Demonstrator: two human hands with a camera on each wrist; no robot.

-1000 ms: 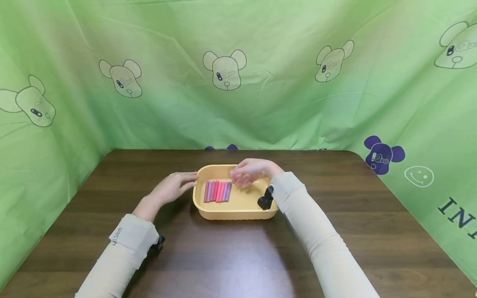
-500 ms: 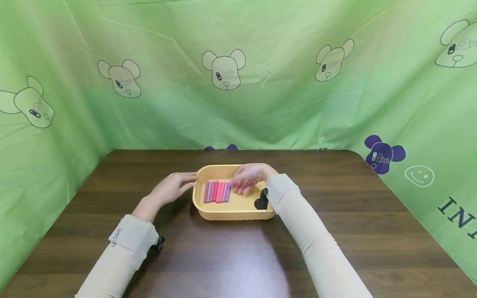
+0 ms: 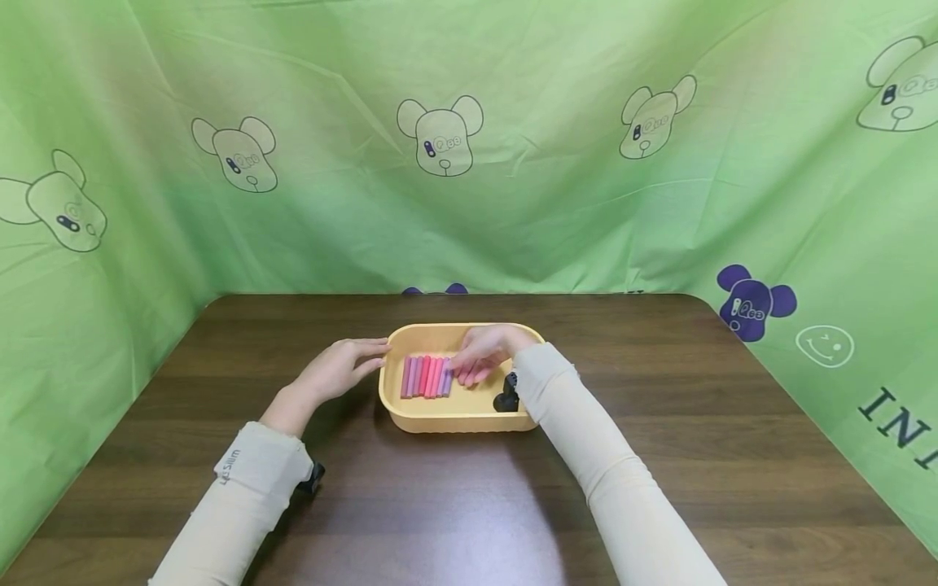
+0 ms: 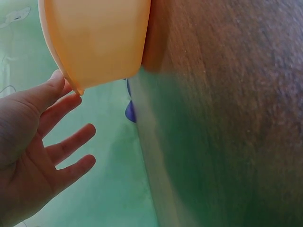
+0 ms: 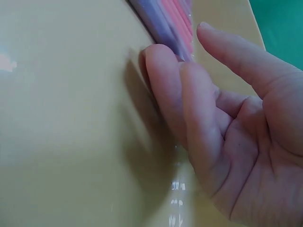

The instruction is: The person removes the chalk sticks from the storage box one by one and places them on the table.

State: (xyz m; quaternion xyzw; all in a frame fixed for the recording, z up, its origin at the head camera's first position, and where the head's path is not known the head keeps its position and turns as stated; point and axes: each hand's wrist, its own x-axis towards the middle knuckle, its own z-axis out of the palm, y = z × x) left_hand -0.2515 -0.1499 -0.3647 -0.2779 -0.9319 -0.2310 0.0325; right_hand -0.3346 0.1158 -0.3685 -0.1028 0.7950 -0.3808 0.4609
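A shallow yellow tray stands on the table. In its left half, several pink, lilac and purple sticks lie side by side in a row, slim and smooth like modelling clay. My left hand is at the tray's left end. The left wrist view shows its thumb and forefinger touching the rim corner, the other fingers spread apart. Over the inside of the tray, my right hand bends down from the far right. In the right wrist view its loosely bent fingertips are right at the end lilac stick, the thumb held apart.
The tray sits on a dark brown wooden table. A green cloth with bear-head prints hangs behind and at both sides. A black wrist camera on the right sleeve overlaps the tray's right part.
My right hand has moved left and down inside the tray, closer to the right end of the stick row. The left hand, tray and sticks have hardly moved.
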